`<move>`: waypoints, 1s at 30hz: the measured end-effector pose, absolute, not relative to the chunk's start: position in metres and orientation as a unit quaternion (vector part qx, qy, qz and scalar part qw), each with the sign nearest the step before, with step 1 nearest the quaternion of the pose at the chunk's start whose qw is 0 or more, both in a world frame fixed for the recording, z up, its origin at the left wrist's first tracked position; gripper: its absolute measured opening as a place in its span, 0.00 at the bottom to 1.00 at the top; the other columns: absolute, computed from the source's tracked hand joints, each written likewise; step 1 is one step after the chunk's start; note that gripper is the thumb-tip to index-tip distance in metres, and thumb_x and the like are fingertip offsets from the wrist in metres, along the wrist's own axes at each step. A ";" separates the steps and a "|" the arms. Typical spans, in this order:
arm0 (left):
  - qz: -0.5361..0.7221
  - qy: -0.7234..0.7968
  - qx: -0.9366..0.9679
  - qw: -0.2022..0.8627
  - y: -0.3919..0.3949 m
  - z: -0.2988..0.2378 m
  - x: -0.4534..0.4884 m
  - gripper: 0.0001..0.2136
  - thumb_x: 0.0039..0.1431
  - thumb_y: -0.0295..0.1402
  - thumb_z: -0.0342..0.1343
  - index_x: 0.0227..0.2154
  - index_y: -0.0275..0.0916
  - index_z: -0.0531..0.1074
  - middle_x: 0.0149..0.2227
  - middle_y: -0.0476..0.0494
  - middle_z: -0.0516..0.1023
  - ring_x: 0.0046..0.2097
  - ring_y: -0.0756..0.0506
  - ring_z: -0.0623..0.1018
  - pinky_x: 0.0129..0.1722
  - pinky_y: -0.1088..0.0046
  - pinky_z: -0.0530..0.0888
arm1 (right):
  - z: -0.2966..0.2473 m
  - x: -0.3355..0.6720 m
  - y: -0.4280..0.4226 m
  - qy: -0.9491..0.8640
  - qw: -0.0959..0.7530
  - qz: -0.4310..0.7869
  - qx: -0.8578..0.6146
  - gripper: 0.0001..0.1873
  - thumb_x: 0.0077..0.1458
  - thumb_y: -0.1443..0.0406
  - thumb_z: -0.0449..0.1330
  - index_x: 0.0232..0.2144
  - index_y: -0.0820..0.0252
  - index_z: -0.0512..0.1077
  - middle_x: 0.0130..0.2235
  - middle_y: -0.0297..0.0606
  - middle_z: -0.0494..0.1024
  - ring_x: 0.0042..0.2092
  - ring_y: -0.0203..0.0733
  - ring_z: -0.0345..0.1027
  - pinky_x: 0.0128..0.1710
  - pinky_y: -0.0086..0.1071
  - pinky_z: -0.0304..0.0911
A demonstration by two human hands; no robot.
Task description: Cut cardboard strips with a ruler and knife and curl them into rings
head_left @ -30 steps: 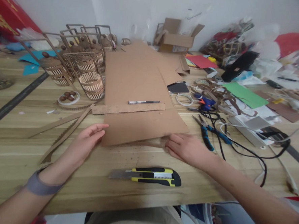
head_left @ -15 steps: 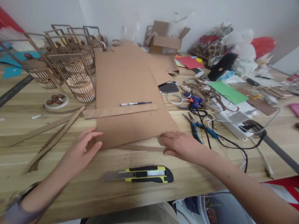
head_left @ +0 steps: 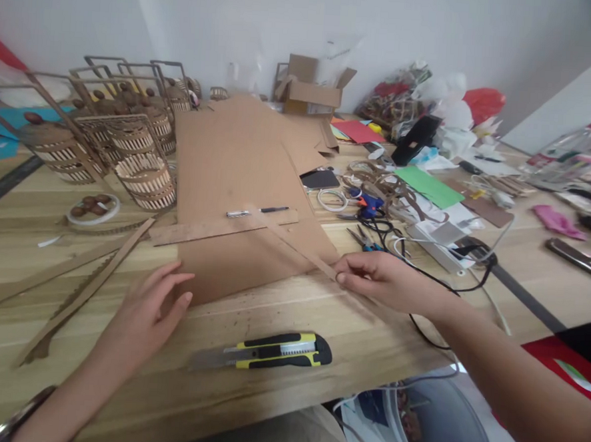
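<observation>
Between the thumb and fingers of my right hand (head_left: 379,279) is a thin cardboard strip (head_left: 304,249), slanting up and left over the large cardboard sheet (head_left: 224,156). My left hand (head_left: 152,312) is at the sheet's lower left corner, fingers apart and holding nothing. Across the sheet lies a wider brown strip (head_left: 199,230), with a pen (head_left: 258,212) along its upper edge. Nearest to me on the table is a yellow and black utility knife (head_left: 282,351), its blade out to the left. Toothed cardboard strips (head_left: 91,288) lie beside my left hand.
Small slatted baskets (head_left: 145,178) with tall handles crowd the left, near a ring of brown beads (head_left: 93,208). To the right lie pliers (head_left: 364,238), a blue glue gun (head_left: 369,202), cables and a power strip (head_left: 439,246). A bin (head_left: 443,423) stands below the table edge.
My right hand has picked up the thin strip from the table by the sheet's near edge and swung it up over the sheet. My left hand stays open. The whole view has shifted slightly.
</observation>
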State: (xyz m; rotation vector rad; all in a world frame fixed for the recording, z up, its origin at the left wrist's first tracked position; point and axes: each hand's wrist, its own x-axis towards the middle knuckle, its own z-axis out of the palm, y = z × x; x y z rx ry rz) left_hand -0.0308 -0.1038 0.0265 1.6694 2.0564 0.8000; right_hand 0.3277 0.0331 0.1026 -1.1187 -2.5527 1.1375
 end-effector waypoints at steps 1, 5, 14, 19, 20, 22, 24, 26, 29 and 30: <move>0.300 0.722 0.597 0.182 -0.106 0.031 -0.026 0.17 0.56 0.48 0.53 0.41 0.45 0.77 0.58 0.39 0.72 0.60 0.31 0.68 0.54 0.55 0.68 | 0.099 0.321 0.032 -0.825 0.088 0.413 -0.374 0.16 0.60 0.53 0.54 0.28 0.58 0.68 0.23 0.26 0.60 0.25 0.32 0.53 0.24 0.27 0.50; 0.334 0.680 0.579 0.301 -0.115 0.053 0.003 0.15 0.58 0.48 0.56 0.43 0.50 0.78 0.54 0.44 0.76 0.56 0.34 0.72 0.52 0.60 0.69 | 0.084 0.284 0.027 -0.716 0.185 0.568 -0.361 0.18 0.56 0.49 0.60 0.29 0.59 0.68 0.23 0.26 0.61 0.25 0.31 0.52 0.25 0.28 0.50; 0.324 0.433 0.376 0.752 -0.105 0.055 0.071 0.28 0.49 0.57 0.62 0.42 0.37 0.76 0.30 0.44 0.78 0.24 0.53 0.63 0.25 0.77 0.60 | 0.056 0.219 0.013 -0.463 0.329 0.792 -0.223 0.22 0.44 0.52 0.69 0.32 0.54 0.62 0.28 0.29 0.66 0.29 0.34 0.60 0.32 0.31 0.60; 0.344 0.513 0.415 0.668 -0.094 0.055 0.067 0.16 0.54 0.48 0.60 0.29 0.38 0.72 0.24 0.51 0.72 0.24 0.52 0.62 0.23 0.76 0.57 | 0.047 0.218 0.016 -0.456 0.320 0.786 -0.267 0.24 0.46 0.49 0.68 0.38 0.57 0.71 0.35 0.37 0.75 0.34 0.36 0.67 0.34 0.31 0.63; 0.351 0.536 0.434 0.634 -0.092 0.056 0.065 0.15 0.55 0.46 0.59 0.27 0.38 0.71 0.23 0.52 0.71 0.24 0.52 0.63 0.24 0.76 0.58 | 0.046 0.219 0.016 -0.474 0.316 0.774 -0.277 0.25 0.48 0.47 0.67 0.39 0.58 0.72 0.33 0.37 0.75 0.33 0.36 0.67 0.33 0.30 0.62; 0.355 0.560 0.458 0.593 -0.088 0.054 0.062 0.14 0.56 0.44 0.58 0.24 0.38 0.69 0.22 0.53 0.68 0.24 0.52 0.63 0.24 0.76 0.59 | 0.043 0.220 0.015 -0.522 0.301 0.743 -0.290 0.26 0.50 0.45 0.64 0.38 0.61 0.74 0.27 0.34 0.73 0.29 0.35 0.65 0.29 0.30 0.60; 0.354 0.545 0.447 0.614 -0.085 0.051 0.060 0.16 0.55 0.45 0.60 0.24 0.38 0.70 0.22 0.53 0.68 0.23 0.52 0.63 0.23 0.76 0.59 | 0.042 0.220 0.014 -0.557 0.283 0.722 -0.299 0.24 0.51 0.46 0.65 0.35 0.61 0.74 0.23 0.30 0.70 0.25 0.33 0.62 0.27 0.29 0.58; 0.361 0.504 0.395 0.678 -0.082 0.048 0.059 0.19 0.52 0.51 0.62 0.27 0.37 0.72 0.24 0.51 0.71 0.22 0.54 0.62 0.22 0.77 0.59 | 0.041 0.220 0.014 -0.556 0.278 0.722 -0.304 0.21 0.50 0.48 0.67 0.33 0.60 0.73 0.24 0.29 0.70 0.24 0.32 0.61 0.25 0.28 0.57; 0.370 0.445 0.298 0.759 -0.080 0.044 0.056 0.24 0.45 0.53 0.67 0.31 0.34 0.75 0.27 0.49 0.74 0.22 0.55 0.64 0.22 0.78 0.61 | 0.041 0.219 0.017 -0.526 0.290 0.739 -0.305 0.21 0.49 0.49 0.68 0.32 0.60 0.72 0.26 0.29 0.70 0.24 0.30 0.60 0.24 0.28 0.57; 0.368 0.436 0.278 0.773 -0.079 0.044 0.055 0.24 0.42 0.52 0.69 0.31 0.34 0.76 0.27 0.48 0.74 0.22 0.55 0.65 0.23 0.78 0.62 | 0.041 0.219 0.018 -0.522 0.287 0.743 -0.305 0.21 0.49 0.49 0.68 0.33 0.60 0.72 0.27 0.30 0.70 0.24 0.30 0.60 0.24 0.27 0.57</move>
